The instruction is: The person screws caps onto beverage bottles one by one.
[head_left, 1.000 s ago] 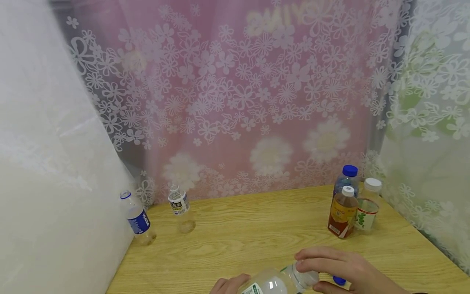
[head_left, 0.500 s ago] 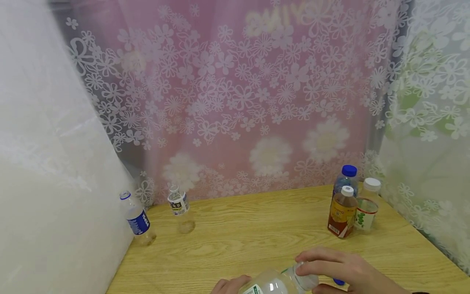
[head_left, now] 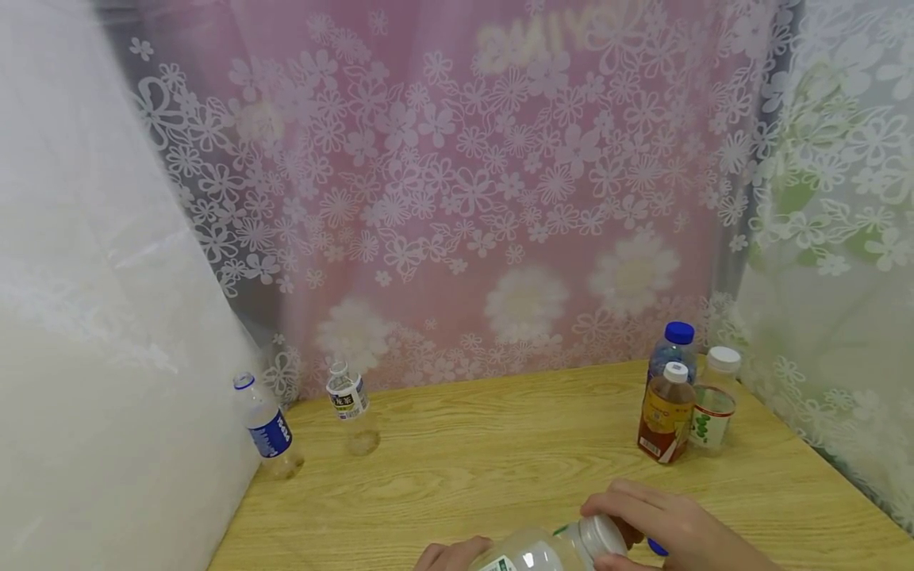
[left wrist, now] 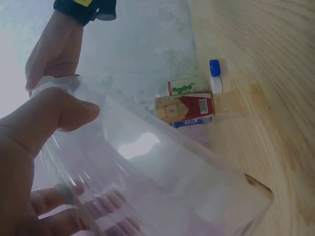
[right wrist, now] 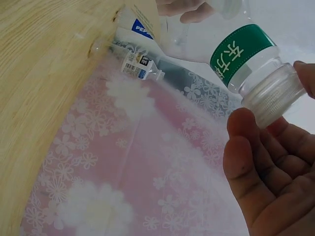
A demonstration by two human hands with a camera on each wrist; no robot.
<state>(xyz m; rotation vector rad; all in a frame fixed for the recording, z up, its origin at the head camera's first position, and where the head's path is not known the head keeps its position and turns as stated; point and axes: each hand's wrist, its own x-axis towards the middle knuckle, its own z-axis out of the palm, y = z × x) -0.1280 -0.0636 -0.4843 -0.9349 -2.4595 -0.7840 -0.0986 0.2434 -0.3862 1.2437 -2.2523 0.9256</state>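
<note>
My left hand (head_left: pixel 457 553) grips a clear plastic bottle (head_left: pixel 528 551) around its body, low at the front of the table. The bottle lies tilted, its neck pointing right; a green and white label (right wrist: pixel 241 51) shows in the right wrist view. At the neck, my right hand (head_left: pixel 674 527) holds the white cap (head_left: pixel 605 537) between thumb and curled fingers. The left wrist view shows the left thumb (left wrist: pixel 78 114) pressed along the bottle's side, with other fingers visible through the plastic. Whether the cap is loose on the neck, I cannot tell.
Two uncapped bottles, one Pepsi (head_left: pixel 271 432) and one tea bottle (head_left: pixel 347 400), stand at left. An amber drink bottle (head_left: pixel 666 416), a blue-capped bottle (head_left: pixel 679 333) and a white-lidded bottle (head_left: pixel 712 416) cluster at right. Loose blue (left wrist: pixel 214 68) and white caps (left wrist: pixel 216 85) lie on the table.
My right hand's fingers have turned and curled further around the cap, whose top now faces the head view more. The bottle has shifted slightly right and down.
</note>
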